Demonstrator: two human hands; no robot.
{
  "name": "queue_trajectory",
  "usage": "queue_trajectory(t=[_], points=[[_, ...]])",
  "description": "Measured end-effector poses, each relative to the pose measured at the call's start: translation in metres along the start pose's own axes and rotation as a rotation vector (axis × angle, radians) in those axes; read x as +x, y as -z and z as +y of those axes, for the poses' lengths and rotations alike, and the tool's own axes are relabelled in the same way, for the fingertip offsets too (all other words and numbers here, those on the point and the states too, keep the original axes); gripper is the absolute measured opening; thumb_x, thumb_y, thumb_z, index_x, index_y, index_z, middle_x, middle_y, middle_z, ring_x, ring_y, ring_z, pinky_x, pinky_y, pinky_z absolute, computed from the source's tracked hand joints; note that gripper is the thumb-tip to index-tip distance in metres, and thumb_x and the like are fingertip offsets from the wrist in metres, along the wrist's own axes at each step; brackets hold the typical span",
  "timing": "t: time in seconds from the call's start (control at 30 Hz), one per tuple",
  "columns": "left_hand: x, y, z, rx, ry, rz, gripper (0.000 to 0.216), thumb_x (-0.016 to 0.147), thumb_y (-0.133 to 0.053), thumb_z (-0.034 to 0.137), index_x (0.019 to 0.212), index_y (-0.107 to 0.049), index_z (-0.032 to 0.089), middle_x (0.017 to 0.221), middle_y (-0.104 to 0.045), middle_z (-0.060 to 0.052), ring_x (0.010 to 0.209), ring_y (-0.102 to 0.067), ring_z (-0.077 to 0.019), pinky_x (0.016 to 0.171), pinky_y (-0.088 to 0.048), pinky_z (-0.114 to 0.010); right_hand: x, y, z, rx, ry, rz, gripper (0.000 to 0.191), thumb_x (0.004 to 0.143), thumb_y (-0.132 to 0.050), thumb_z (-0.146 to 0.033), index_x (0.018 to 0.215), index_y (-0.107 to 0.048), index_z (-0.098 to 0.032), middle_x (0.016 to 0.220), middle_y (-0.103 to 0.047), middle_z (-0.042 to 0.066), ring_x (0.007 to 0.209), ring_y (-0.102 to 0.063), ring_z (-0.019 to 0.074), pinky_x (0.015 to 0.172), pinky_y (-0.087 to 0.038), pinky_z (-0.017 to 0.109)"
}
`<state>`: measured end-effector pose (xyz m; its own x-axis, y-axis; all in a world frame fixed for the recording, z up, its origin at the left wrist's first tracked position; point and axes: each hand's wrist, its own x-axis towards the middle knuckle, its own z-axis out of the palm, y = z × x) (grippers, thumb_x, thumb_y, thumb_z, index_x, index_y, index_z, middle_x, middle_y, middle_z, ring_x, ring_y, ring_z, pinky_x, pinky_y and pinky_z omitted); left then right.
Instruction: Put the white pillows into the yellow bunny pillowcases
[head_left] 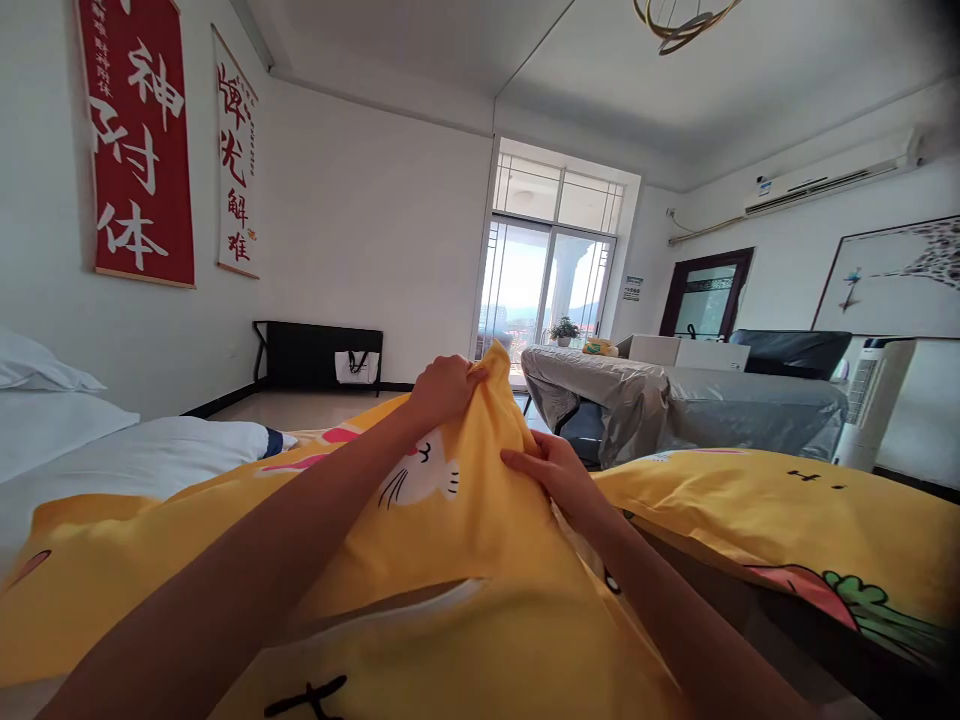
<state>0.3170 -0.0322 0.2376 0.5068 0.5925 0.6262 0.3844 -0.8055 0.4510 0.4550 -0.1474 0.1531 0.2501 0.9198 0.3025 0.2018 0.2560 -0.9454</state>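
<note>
A yellow pillowcase (480,530) with a cartoon animal face lies before me, its far corner pulled up into a peak. My left hand (446,390) is closed on the cloth just left of that peak. Lower on the right side, my right hand (553,475) pinches the pillowcase's edge between thumb and fingers. Nearer to me the cloth has a slit-like opening with a pale strip along it. What lies inside the case is mostly hidden. Beside my right forearm rests a yellow pillow (697,500) printed with "Hi" and a carrot.
White bedding (172,450) lies at the left. Beyond the bed stand a black bench (315,350) with a white bag (356,367) by it, and a table (600,375) under clear plastic. A white tower fan (874,400) stands at the right, past the yellow pillow.
</note>
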Motion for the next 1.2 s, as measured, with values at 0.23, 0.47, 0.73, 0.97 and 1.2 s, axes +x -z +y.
queue_trajectory(t=[0.23, 0.47, 0.73, 0.97, 1.2], points=[[0.000, 0.010, -0.015, -0.214, 0.035, -0.037, 0.049, 0.080, -0.056, 0.051, 0.051, -0.034, 0.020, 0.048, -0.034, 0.004, 0.046, -0.033, -0.0082, 0.046, -0.025, -0.024, 0.019, 0.019, 0.012, 0.026, -0.003, -0.120, 0.031, 0.056, -0.078, -0.033, 0.080, -0.067, -0.017, 0.081, -0.072, 0.004, 0.078, -0.066, 0.0226, 0.068, -0.052, 0.032], [0.002, 0.025, -0.011, -0.704, 0.081, -0.281, 0.043, 0.069, -0.069, 0.056, 0.077, -0.060, 0.015, 0.072, -0.062, -0.003, 0.062, -0.058, -0.0148, 0.054, -0.046, -0.025, 0.008, 0.031, -0.002, 0.186, -0.079, -0.256, 0.039, 0.061, -0.081, -0.030, 0.096, -0.069, -0.018, 0.098, -0.073, 0.006, 0.084, -0.068, 0.0208, 0.076, -0.054, 0.030], [0.000, 0.005, 0.013, -0.567, 0.040, -0.222, 0.027, 0.087, -0.049, 0.040, 0.080, -0.059, 0.016, 0.072, -0.061, -0.002, 0.060, -0.057, -0.0134, 0.053, -0.046, -0.025, 0.025, 0.002, -0.024, 0.276, 0.058, -0.031, 0.036, 0.057, -0.083, -0.034, 0.086, -0.067, -0.018, 0.085, -0.074, 0.006, 0.072, -0.069, 0.0220, 0.065, -0.056, 0.031], [-0.008, 0.020, 0.014, -0.572, 0.060, -0.352, 0.037, 0.065, -0.075, 0.047, 0.076, -0.064, 0.014, 0.076, -0.066, -0.006, 0.064, -0.063, -0.0183, 0.054, -0.049, -0.027, 0.027, 0.010, -0.017, 0.296, 0.113, -0.099, 0.041, 0.065, -0.076, -0.049, 0.092, -0.067, -0.019, 0.089, -0.074, 0.007, 0.076, -0.069, 0.0221, 0.062, -0.055, 0.030], [-0.005, 0.013, 0.030, -0.486, 0.002, -0.251, 0.020, 0.078, -0.062, 0.035, 0.084, -0.065, 0.015, 0.082, -0.067, -0.007, 0.068, -0.063, -0.0172, 0.057, -0.049, -0.027, 0.022, 0.003, -0.034, 0.229, 0.222, -0.052, 0.040, 0.067, -0.073, -0.050, 0.093, -0.066, -0.021, 0.091, -0.073, 0.004, 0.085, -0.068, 0.0238, 0.068, -0.055, 0.032]])
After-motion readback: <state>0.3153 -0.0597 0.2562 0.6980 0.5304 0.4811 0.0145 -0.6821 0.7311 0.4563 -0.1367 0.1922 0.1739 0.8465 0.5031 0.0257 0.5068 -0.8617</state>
